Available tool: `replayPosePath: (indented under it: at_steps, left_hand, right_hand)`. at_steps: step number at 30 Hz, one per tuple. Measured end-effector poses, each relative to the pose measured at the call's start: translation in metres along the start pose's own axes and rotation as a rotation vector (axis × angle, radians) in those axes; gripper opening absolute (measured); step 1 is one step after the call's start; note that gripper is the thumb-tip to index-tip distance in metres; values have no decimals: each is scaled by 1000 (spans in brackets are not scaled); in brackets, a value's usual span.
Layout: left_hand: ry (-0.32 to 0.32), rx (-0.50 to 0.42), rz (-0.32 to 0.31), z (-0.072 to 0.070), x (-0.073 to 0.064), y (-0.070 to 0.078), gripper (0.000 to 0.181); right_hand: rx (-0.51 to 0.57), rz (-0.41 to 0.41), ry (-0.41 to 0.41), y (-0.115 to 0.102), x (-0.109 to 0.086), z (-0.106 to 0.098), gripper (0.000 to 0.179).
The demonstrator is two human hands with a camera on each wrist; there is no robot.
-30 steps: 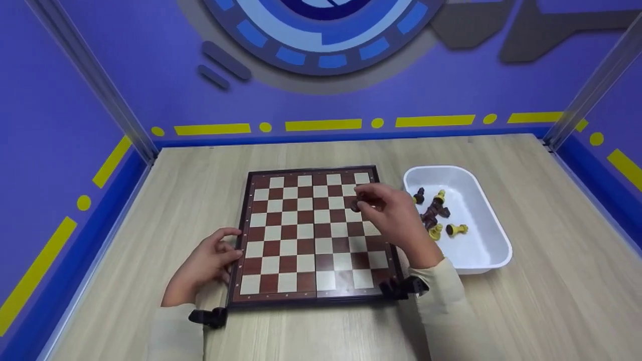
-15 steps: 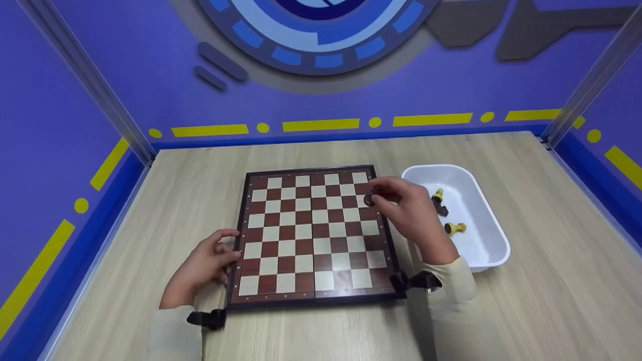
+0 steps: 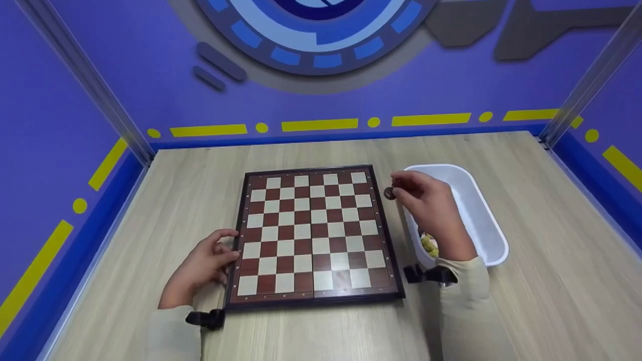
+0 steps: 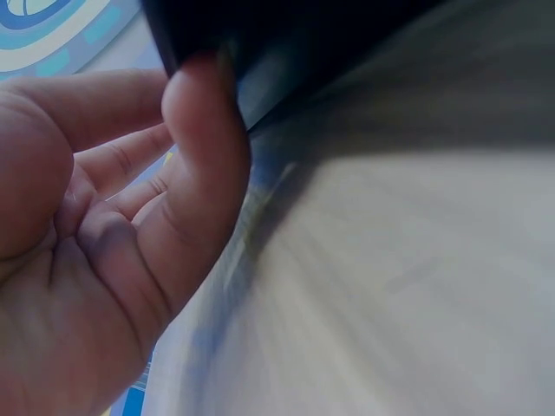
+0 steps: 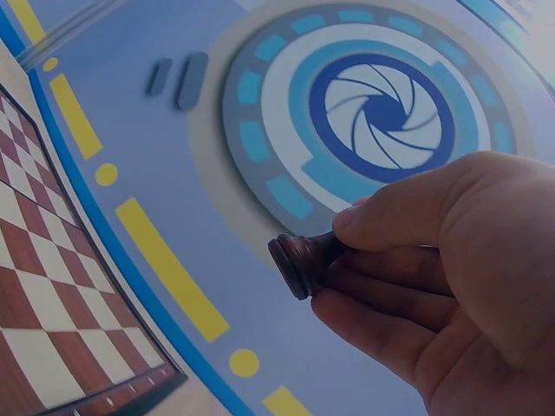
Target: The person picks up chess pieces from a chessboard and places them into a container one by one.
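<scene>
A dark brown chess piece is pinched between the thumb and fingers of my right hand, base outward. In the head view that hand is over the left side of the white tray, and the piece shows in the gap between board and tray. My left hand rests its fingertips against the left edge of the checkered chessboard. The left wrist view shows a thumb and finger touching the board's dark side. Some yellow chess pieces lie in the tray, largely hidden by my right hand.
The board lies flat on a light wooden table, left of the tray. Blue-purple panels with yellow dashes stand behind and at both sides. Each wrist wears a black strap mount.
My right hand has moved rightward from above the board to over the tray's left side, still pinching the dark chess piece. My left hand has stayed at the board's left edge.
</scene>
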State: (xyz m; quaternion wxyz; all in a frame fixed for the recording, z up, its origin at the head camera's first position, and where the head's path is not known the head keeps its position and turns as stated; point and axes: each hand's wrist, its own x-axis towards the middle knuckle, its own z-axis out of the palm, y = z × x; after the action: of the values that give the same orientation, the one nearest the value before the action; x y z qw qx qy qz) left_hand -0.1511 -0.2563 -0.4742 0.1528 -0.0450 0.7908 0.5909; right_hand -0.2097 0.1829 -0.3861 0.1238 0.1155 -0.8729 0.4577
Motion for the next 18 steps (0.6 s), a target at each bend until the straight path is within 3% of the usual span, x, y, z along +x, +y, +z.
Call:
replayPosePath:
  at_steps: [18]
  left_hand:
    - [-3, -10, 22, 0, 0, -1, 51]
  right_hand:
    - [-79, 121, 67, 22, 0, -25, 27]
